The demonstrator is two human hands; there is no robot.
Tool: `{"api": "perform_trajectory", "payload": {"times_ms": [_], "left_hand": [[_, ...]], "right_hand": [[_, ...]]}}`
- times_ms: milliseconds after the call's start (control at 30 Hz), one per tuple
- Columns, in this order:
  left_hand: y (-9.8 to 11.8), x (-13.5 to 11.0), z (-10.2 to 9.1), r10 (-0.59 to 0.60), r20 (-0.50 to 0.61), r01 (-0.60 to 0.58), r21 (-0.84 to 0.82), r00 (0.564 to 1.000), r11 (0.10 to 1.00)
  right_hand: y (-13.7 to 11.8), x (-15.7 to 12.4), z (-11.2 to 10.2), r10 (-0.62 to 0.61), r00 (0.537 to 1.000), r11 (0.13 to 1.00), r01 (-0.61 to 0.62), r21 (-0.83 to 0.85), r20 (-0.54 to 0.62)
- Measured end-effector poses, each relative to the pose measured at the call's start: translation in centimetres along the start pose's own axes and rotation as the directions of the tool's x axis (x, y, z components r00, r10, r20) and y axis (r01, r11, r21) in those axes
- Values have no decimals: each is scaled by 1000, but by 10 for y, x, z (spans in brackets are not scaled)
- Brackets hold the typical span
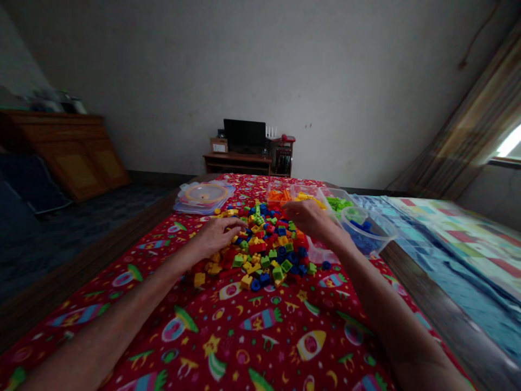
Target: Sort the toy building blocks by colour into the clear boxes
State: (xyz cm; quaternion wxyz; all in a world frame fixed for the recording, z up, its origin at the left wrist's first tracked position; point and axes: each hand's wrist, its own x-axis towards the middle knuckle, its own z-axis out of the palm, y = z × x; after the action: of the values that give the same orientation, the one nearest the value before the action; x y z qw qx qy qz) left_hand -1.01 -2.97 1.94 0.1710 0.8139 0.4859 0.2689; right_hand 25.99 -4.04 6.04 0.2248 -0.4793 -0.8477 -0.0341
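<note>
A mixed pile of toy building blocks (264, 247) in yellow, green, blue, red and orange lies in the middle of the table. Over its left edge, my left hand (215, 237) reaches with fingers apart and slightly bent, touching or just above the blocks. My right hand (313, 218) hovers at the pile's far right, its fingers curled beside a clear box of orange blocks (279, 196). Whatever its fingertips may hold is hidden. Partly behind that hand are yellow blocks (305, 197) in another clear box.
Right of these, green blocks (338, 204) fill a clear box, and a round clear tub (385, 239) holds blue ones. Stacked plastic lids (205, 194) lie at the far left. A red patterned cloth (260, 336) covers the table; a bed (459, 239) adjoins on the right.
</note>
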Motion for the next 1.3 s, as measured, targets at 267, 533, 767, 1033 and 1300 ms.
{"api": "perform_trajectory", "payload": {"times_ms": [267,533,767,1033,1300], "left_hand": [[-10,-7,33,379,153,-400,144,912,905],[-13,0,30,311,-64,-299,150,948,943],[-6,1,20,112,-92,-112,3,989,994],[-8,3,22,30,-76,-33,-42,997,999],[-9,0,24,27,-13,-29,-151,1000,988]], "right_hand": [[-24,-2,47,-263,941,963,243,115,214],[-21,0,46,-245,908,968,248,35,339],[-35,-3,30,-140,902,973,202,-112,410],[-27,-3,33,-168,935,985,174,10,311],[-26,-4,35,-186,952,982,173,72,242]]}}
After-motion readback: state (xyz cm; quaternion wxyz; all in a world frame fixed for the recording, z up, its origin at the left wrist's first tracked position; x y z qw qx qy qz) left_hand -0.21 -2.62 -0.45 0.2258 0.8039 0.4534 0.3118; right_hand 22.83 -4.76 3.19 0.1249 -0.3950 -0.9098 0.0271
